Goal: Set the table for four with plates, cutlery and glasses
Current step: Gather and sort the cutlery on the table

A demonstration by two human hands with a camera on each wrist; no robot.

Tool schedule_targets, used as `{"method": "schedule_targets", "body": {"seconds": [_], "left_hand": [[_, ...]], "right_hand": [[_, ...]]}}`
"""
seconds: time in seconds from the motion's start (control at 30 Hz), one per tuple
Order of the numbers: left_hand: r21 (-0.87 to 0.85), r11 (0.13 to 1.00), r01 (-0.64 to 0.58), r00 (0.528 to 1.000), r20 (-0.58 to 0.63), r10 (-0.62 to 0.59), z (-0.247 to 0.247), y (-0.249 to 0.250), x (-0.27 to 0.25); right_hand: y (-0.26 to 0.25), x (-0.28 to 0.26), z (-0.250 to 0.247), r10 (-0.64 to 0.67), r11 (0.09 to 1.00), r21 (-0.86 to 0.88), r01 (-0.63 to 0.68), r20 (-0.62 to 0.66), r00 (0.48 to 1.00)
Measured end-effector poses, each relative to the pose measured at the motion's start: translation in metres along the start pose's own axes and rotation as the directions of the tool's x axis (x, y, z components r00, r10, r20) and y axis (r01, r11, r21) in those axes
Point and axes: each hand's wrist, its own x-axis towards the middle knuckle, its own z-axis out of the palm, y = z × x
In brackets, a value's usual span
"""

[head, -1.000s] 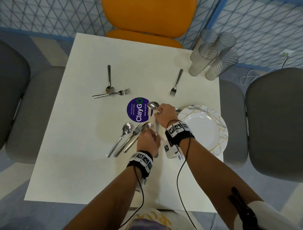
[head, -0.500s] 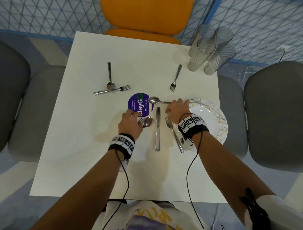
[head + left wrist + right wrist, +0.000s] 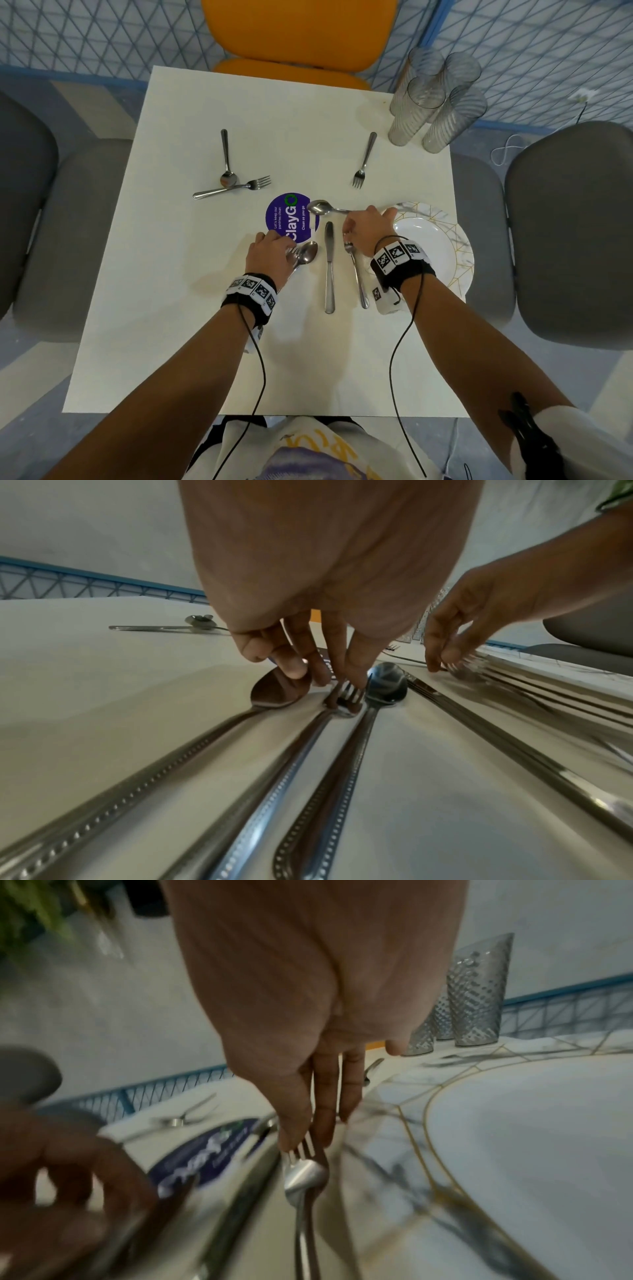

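Left hand (image 3: 272,251) spread over a fanned cluster of steel cutlery, two spoons and a fork (image 3: 346,696), straight fingertips pressing the bowls and tines flat against the white square surface (image 3: 178,260), grip apart, likely to sort them by place. Right hand (image 3: 368,228) likewise unclenched, extended fingers touching the tines of a second steel fork (image 3: 303,1171) just beside the marble-and-gold-rimmed white plate (image 3: 455,240), probably to line it up. Ribbed clear glasses (image 3: 435,102) bunched at the far right corner, undistributed.
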Motion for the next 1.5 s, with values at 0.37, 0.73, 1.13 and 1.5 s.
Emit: {"method": "schedule_targets", "body": {"seconds": [0.37,0.73,1.13,1.5], "left_hand": [[-0.06,0.996,0.06,0.998,0.007,-0.06,-0.003,-0.001,0.002],[-0.387,0.908,0.16,0.981,-0.038,-0.189,-0.023,0.0,0.005],[-0.595,0.769,0.236,0.962,0.029,-0.272,-0.038,0.003,0.006],[-0.66,0.727,0.188,0.972,0.02,-0.234,-0.036,0.004,0.001]], "right_hand": [[-0.007,0.004,-0.047,0.138,0.636,0.771,0.042,-0.167,0.976],[-0.057,-0.013,-0.017,0.17,0.546,0.837,0.041,-0.159,0.972],[-0.094,-0.029,0.025,0.133,0.598,0.8,0.037,-0.144,0.981],[-0.092,-0.03,0.021,0.13,0.589,0.808,0.03,-0.131,0.983]]}}
